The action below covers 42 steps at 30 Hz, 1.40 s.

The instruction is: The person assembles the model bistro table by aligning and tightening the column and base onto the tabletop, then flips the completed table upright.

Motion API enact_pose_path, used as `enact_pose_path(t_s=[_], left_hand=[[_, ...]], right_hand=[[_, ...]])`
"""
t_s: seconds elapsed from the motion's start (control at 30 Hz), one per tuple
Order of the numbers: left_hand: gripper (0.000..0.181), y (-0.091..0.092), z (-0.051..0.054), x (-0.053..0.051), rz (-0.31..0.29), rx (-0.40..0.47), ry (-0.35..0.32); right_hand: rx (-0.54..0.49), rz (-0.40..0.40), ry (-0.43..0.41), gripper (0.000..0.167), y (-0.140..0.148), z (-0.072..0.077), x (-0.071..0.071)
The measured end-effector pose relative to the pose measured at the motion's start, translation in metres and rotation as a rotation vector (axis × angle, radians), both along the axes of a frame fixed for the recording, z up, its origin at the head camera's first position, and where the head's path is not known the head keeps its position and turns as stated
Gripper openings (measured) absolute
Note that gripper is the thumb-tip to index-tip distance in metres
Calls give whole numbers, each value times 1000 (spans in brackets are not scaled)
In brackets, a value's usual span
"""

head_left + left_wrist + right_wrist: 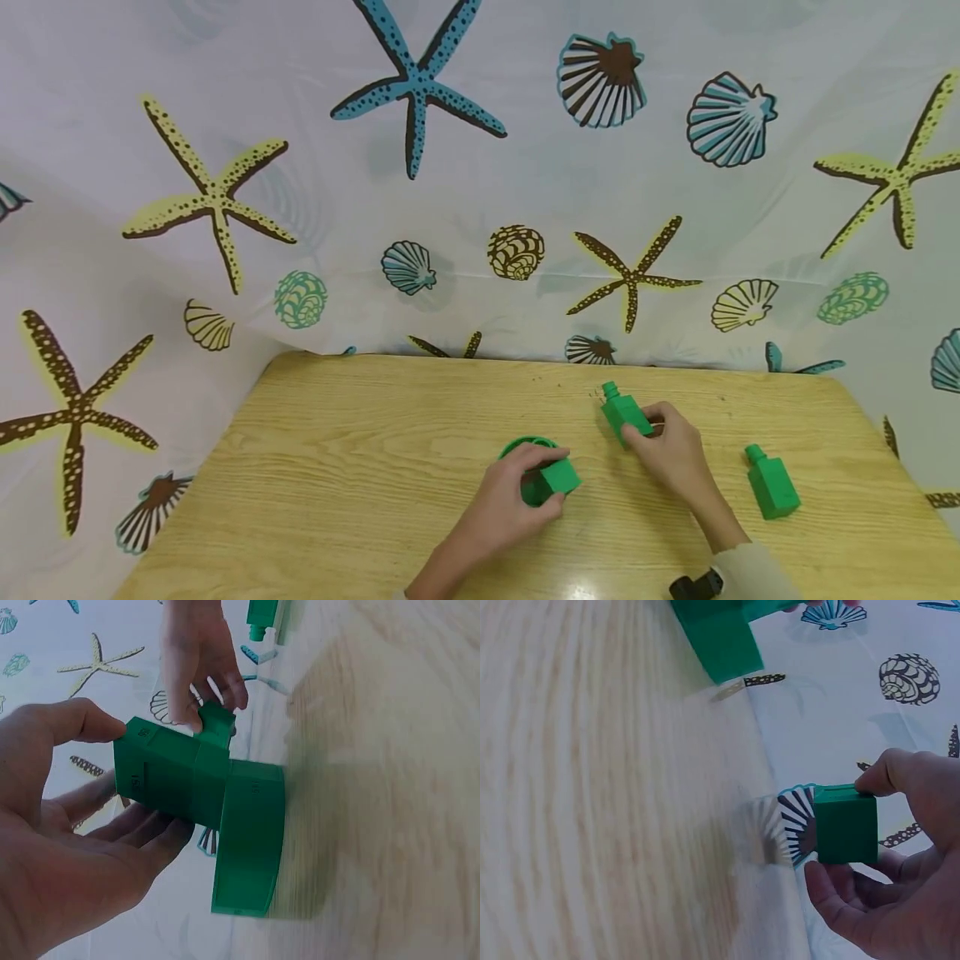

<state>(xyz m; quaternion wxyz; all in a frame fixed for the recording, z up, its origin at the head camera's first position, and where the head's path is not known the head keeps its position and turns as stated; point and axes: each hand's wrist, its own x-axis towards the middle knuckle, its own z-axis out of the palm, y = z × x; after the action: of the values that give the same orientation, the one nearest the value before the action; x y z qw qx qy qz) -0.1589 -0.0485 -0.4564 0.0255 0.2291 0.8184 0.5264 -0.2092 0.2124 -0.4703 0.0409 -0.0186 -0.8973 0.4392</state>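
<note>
Gripped by thumb and curled fingers, a green block (pixel 560 477) is held in the left hand (pixel 506 502) directly over a round green piece (pixel 251 840) set on the wooden tabletop (pixel 360 450). In the left wrist view, the block's lower end is seen against the curved wall of the round piece; whether the two are joined cannot be told. Small dark marks are shown on the faces of both.

Beyond and to the right, a green bottle-shaped piece (pixel 622 414) is pinched between the thumb and fingers of the right hand (pixel 675 454) — tilted, its narrow neck pointed toward the far side of the table and its square end turned toward the right wrist camera. It is held above the wood, well apart from the round piece.

Farther right, a second bottle-shaped piece (pixel 772 486) is left lying on its side, untouched, with its neck pointed away from the person. At the right wrist, a dark strapped device (pixel 696 586) is worn beside a pale sleeve (pixel 753 573). Behind the table, the scene is backed by a white cloth (pixel 480 196) — printed with starfish and seashells in blue, yellow, green and brown.
</note>
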Motion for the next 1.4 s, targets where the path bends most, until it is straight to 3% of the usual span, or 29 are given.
enact_pose_path(t_s=[0.07,0.23,0.3,0.43,0.53,0.63,0.77,0.97,1.4], left_hand=[[43,-6,1,0,-31,8,-36],[46,-16,2,0,-72,50,-91],[42,-18,2,0,-75,46,-83],[24,-20,2,-2,-32,-15,-19],[34,-21,2,-2,26,-53,-5],[40,-25,3,-2,62,-39,-33],[43,-32,5,-4,81,17,-66],[42,-39,3,-7,77,64,-77],[33,-39,-3,-10,155,113,15]], right_hand=[[-69,10,-13,41,2,2,3],[-403,88,-38,44,7,2,9],[-509,122,-34,46,9,1,12],[-594,187,4,49,11,0,16],[-611,221,32,45,11,0,19],[-603,219,58,40,9,1,22],[-572,209,82,37,6,2,24],[-432,177,145,38,3,6,28],[-346,242,305,43,-19,9,34]])
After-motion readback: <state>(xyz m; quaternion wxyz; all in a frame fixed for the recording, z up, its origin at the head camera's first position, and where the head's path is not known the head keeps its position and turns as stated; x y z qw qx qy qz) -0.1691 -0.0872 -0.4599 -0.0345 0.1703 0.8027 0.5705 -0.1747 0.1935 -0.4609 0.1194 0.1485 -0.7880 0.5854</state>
